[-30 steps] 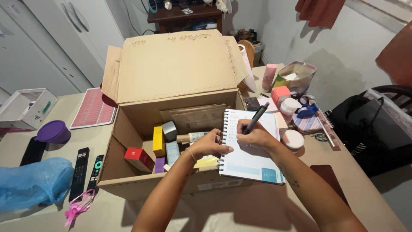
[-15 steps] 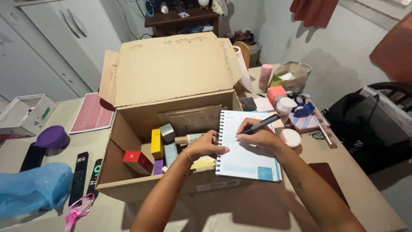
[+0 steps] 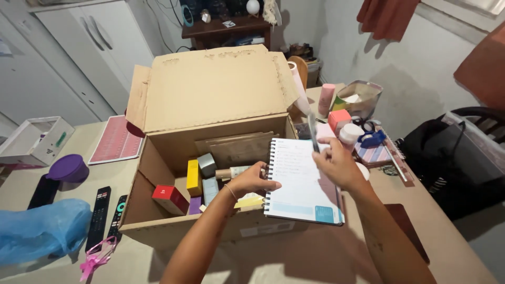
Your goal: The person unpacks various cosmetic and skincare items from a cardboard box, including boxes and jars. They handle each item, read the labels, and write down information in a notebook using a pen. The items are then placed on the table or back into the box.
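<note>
The left hand (image 3: 254, 179) grips the wire-bound edge of one spiral notebook (image 3: 302, 181), its pale lined page propped on the right rim of the single open cardboard box (image 3: 210, 105) at frame centre. The right hand (image 3: 336, 163) is closed around one slim pen (image 3: 312, 131), raised upright. Inside the box stand several small rectangular cartons, red (image 3: 169, 199) and yellow (image 3: 193, 177) among them. Two flat black remotes (image 3: 99, 215) lie on the worktop (image 3: 294, 257), lower left.

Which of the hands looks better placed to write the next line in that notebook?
Probably the right hand: it holds the pen raised just above the spiral notebook. The left hand grips the notebook's spiral edge over the open cardboard box, steadying it.
</note>
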